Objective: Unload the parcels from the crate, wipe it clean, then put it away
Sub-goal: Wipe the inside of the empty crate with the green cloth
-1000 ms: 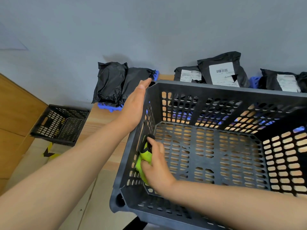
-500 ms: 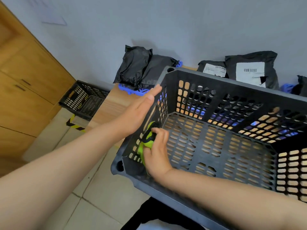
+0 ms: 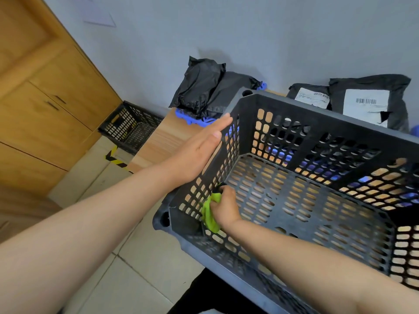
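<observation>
A large dark grey perforated crate (image 3: 322, 118) is tipped toward me, its inside bare of parcels. My left hand (image 3: 195, 152) lies flat with straight fingers against the outside of the crate's left wall. My right hand (image 3: 223, 208) is inside, gripping a bunched green cloth (image 3: 210, 214) and pressing it on the left wall near the bottom corner. Black parcels (image 3: 204, 91) lean on the wall behind the crate, on a blue rack. More black parcels with white labels (image 3: 365, 103) stand at the back right.
A wooden tabletop (image 3: 163, 146) runs under the crate and parcels. A smaller black crate (image 3: 131, 128) sits on a box to the left, by wooden cabinets (image 3: 45, 105). Pale floor tiles (image 3: 127, 275) lie below. The grey wall is close behind.
The view has swung left and down. My right hand has slid the cloth lower along the crate's left wall toward the near corner. My left hand stays flat on the outside.
</observation>
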`<state>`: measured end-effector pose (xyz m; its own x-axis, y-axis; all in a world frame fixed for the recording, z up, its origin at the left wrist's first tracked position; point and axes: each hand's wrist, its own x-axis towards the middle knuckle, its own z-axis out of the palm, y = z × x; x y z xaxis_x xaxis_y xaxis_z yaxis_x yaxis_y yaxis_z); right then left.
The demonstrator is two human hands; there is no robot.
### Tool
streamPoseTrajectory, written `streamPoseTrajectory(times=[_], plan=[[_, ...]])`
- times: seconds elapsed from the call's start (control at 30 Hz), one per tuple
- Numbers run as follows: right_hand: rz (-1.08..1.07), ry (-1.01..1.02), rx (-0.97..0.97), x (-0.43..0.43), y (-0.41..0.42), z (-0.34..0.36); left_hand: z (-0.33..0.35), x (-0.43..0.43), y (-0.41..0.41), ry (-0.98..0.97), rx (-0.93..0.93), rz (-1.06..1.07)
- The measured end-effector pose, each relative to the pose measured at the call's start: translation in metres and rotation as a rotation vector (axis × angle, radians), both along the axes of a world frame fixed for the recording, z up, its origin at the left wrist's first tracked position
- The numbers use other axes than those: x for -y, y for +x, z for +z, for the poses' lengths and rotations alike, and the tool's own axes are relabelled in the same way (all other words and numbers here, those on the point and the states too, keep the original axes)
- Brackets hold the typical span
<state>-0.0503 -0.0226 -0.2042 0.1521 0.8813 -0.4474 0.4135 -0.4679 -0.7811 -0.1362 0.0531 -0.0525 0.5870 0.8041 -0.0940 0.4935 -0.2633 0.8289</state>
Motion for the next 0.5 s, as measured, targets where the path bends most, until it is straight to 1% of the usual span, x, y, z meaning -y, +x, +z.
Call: streamPoseTrajectory(times=[0.1,0.23,0.33,0.43,0.5], plan=[[-0.052,0.137,-0.067,0.01,-0.003,0.014,0.001,0.0,0.0,-0.014,0.006,0.013],[-0.057,0.343,-0.186,0.024,-0.007,0.04,0.001,0.0,0.001,-0.015,0.016,0.018],[-0.01,0.528,-0.209,0.029,-0.009,0.055,0.001,0.0,0.001,-0.005,0.014,0.021],[0.061,0.664,-0.24,0.032,-0.01,0.063,0.001,0.0,0.001,-0.013,0.033,0.025],[0.103,0.755,-0.219,0.032,-0.01,0.066,0.002,0.001,0.002,-0.017,0.035,0.029]])
